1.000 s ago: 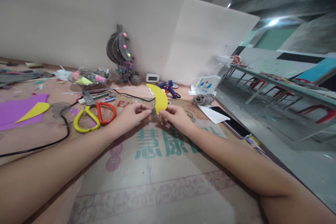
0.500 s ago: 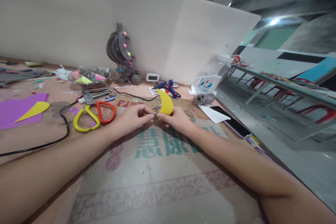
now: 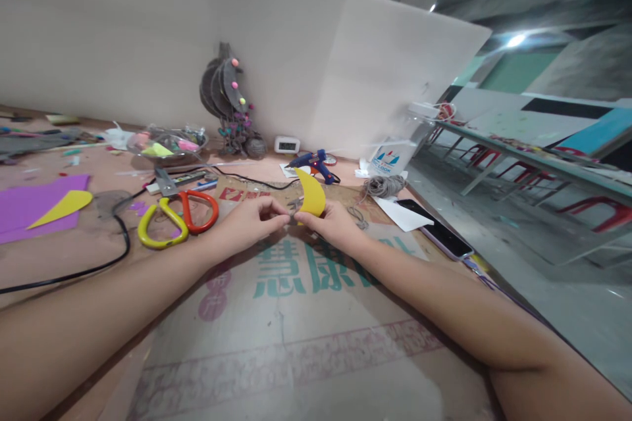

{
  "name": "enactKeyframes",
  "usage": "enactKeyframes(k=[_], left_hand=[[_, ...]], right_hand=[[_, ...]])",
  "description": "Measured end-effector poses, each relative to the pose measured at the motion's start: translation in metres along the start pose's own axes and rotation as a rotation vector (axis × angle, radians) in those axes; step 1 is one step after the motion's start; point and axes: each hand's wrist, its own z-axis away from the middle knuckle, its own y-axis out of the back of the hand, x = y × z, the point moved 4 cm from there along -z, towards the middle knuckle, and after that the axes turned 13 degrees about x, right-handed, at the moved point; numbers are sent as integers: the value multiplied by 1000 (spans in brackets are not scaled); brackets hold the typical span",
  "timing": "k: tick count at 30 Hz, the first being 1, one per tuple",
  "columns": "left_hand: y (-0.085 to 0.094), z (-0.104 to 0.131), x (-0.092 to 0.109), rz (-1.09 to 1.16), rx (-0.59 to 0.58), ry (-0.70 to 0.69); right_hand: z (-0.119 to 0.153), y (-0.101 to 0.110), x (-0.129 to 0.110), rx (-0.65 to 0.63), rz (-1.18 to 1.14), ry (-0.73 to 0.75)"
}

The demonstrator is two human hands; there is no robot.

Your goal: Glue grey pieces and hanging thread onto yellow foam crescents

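Over the printed cardboard sheet (image 3: pixel 306 316), my right hand (image 3: pixel 337 224) pinches a yellow crescent-shaped piece (image 3: pixel 313 193) by its lower end, so that it stands up from the fingers. My left hand (image 3: pixel 259 220) is closed in a pinch beside it, thumb and fingertips meeting close to the crescent's lower end. Something small and greyish shows between the two hands, too small to name. To the left of my left hand lie scissors with one yellow and one red handle (image 3: pixel 200 212).
A blue glue gun (image 3: pixel 312 162) and a small digital clock (image 3: pixel 287 145) stand behind my hands. Grey yarn (image 3: pixel 384 186), white paper (image 3: pixel 402 213) and a phone (image 3: pixel 444 237) lie at the right. Purple sheets (image 3: pixel 29 214) and a clear bowl (image 3: pixel 168 152) are at the left.
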Motion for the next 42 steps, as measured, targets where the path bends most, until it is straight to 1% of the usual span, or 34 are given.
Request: enactKeyframes(k=[6, 12, 18, 22, 25, 31, 34, 37, 42], left_hand=[[3, -2, 2, -63, 53, -44], [5, -3, 4, -6, 79, -20], [7, -5, 3, -33, 117, -39], [7, -6, 3, -25, 121, -28], [7, -7, 1, 4, 113, -5], [6, -8, -5, -11, 82, 2], [6, -8, -6, 12, 86, 19], [6, -8, -4, 67, 93, 19], [8, -9, -5, 166, 171, 53]], right_hand=[[-1, 1, -1, 7, -30, -2], [-1, 1, -3, 53, -41, 1], [-1, 2, -4, 84, -70, 38], [0, 3, -5, 95, -7, 46], [1, 1, -6, 74, -15, 44], [2, 1, -7, 66, -27, 35], [2, 0, -6, 46, -15, 17], [1, 1, -4, 61, -10, 21], [0, 2, -5, 89, -29, 58]])
